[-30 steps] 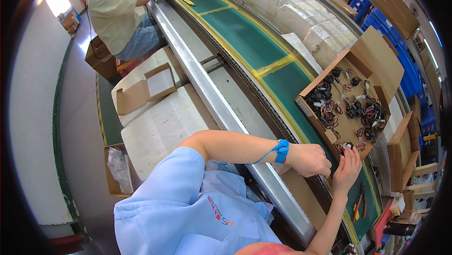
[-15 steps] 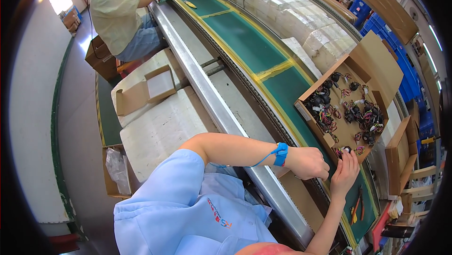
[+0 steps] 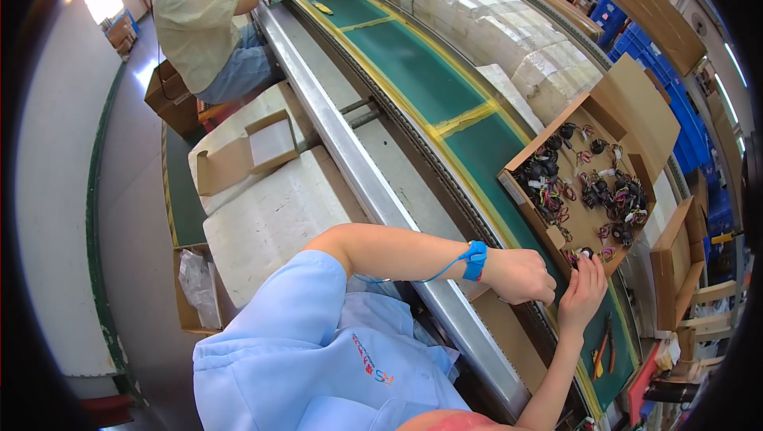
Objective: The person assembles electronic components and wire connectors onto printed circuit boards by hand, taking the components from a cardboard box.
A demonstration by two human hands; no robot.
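Observation:
My left hand (image 3: pixel 520 276), with a blue wrist strap (image 3: pixel 474 261), is closed over the near side of the belt. Whatever its curled fingers may hold is hidden. Just to its right, my right hand (image 3: pixel 582 296) has its fingertips on a small black round part with coloured wires (image 3: pixel 586 253), at the near edge of an open cardboard box (image 3: pixel 584 220). Inside that box lie several similar black parts (image 3: pixel 596 189) with tangled wires. Pliers with orange-red handles (image 3: pixel 611 347) rest on the green belt (image 3: pixel 616 379) beyond my right wrist.
A metal rail (image 3: pixel 381 192) runs along the line on my side. White foam blocks (image 3: pixel 477 21) line the far side. An empty-looking small carton (image 3: pixel 270 143) lies on foam (image 3: pixel 270 200) at the left. A seated co-worker (image 3: pixel 199 25) works farther up the line.
My hands hold almost the same pose and place. Up the line, the co-worker's arm has shifted slightly, showing more of the small parts there.

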